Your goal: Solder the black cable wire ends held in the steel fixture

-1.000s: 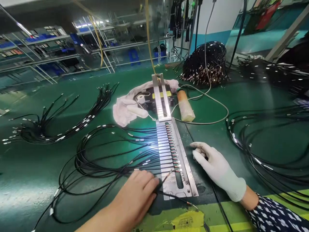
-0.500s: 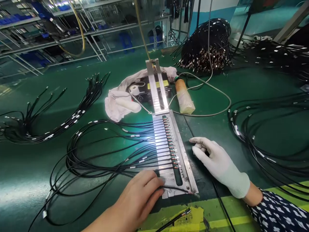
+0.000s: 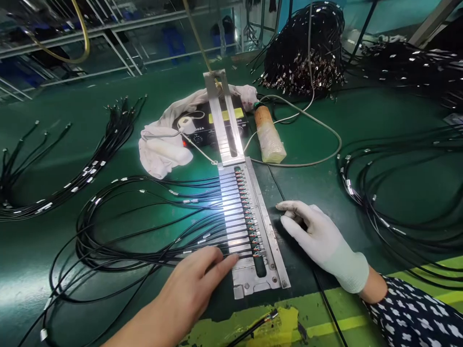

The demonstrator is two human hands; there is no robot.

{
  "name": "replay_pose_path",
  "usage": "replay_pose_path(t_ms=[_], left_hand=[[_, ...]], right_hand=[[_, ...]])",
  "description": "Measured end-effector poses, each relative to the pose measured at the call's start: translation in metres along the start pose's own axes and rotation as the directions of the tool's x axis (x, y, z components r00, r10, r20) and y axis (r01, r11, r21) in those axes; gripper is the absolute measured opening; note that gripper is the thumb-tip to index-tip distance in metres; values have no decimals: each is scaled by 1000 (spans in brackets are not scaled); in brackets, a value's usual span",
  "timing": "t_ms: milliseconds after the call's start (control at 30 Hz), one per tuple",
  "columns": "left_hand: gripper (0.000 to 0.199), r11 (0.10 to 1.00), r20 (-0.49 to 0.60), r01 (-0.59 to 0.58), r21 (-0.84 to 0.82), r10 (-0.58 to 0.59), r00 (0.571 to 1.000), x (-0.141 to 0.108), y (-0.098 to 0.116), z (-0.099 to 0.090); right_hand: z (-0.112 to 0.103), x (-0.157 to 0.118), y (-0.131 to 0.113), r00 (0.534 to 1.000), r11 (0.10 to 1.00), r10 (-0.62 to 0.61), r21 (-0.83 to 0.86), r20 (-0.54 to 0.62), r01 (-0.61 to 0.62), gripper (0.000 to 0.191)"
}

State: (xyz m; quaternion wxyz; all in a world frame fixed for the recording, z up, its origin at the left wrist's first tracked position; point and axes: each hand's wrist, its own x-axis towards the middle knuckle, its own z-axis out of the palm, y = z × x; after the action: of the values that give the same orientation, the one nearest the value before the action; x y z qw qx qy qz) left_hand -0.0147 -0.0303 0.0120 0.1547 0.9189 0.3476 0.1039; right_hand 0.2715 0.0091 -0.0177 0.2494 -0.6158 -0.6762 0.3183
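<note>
From my end I see a cable bundle (image 3: pixel 87 176) at far left, then looped cables (image 3: pixel 85 236) whose tips sit in a row in the metal holder, mid-table. My bare left hand (image 3: pixel 191 279) is at the lowest of these cables by the holder's left edge; I can't tell whether it pinches one. Right of the metal holder (image 3: pixel 269 236), my gloved right hand (image 3: pixel 314 236) has thumb and forefinger apart, its other fingers' hold hidden. Another coil (image 3: pixel 383 221) lies beyond.
</note>
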Motion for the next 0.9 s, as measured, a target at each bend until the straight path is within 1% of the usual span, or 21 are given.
replay_pose_path(t_ms=[100, 167, 300, 400, 467, 533, 667, 733, 800, 900], left_hand=[[43, 999, 15, 8, 50, -9, 1000, -5, -5, -5], [42, 997, 17, -9, 71, 8, 1000, -4, -6, -5], [40, 996, 33, -32, 88, 29, 999, 3, -4, -5], [38, 994, 15, -50, 102, 49, 999, 9, -4, -6], [38, 993, 0, -73, 96, 74, 997, 11, -4, -6], [37, 995, -10, -80, 55, 80, 997, 12, -6, -3], [33, 993, 5, -16, -120, 17, 1000, 4, -8, 4], [35, 983, 9, 17, -182, -15, 1000, -3, -5, 9], [40, 987, -21, 61, -150, -65, 998, -11, -1, 14], [47, 988, -110, 157, 11, -154, 982, -20, 7, 19]], right_hand=[[-1, 1, -2, 1000, 1000, -11, -27, -5, 11, 21], [-1, 1, -2, 1000, 999, -13, -36, -5, 13, 21], [-1, 1, -2, 1000, 999, -19, -37, 5, 19, 21], [-2, 1, -2, 1000, 999, -29, -37, 7, 30, 21], [-2, 1, -2, 999, 999, -36, -38, 5, 36, 21], [-2, 1, -2, 999, 998, -48, -44, -1, 48, 21], [-3, 3, -4, 997, 996, -75, -49, 0, 75, 19], [-3, 3, -4, 997, 996, -75, -47, 5, 75, 19], [-4, 3, -4, 997, 996, -71, -48, 8, 71, 19], [-3, 3, -3, 998, 996, -67, -51, 5, 67, 19]])
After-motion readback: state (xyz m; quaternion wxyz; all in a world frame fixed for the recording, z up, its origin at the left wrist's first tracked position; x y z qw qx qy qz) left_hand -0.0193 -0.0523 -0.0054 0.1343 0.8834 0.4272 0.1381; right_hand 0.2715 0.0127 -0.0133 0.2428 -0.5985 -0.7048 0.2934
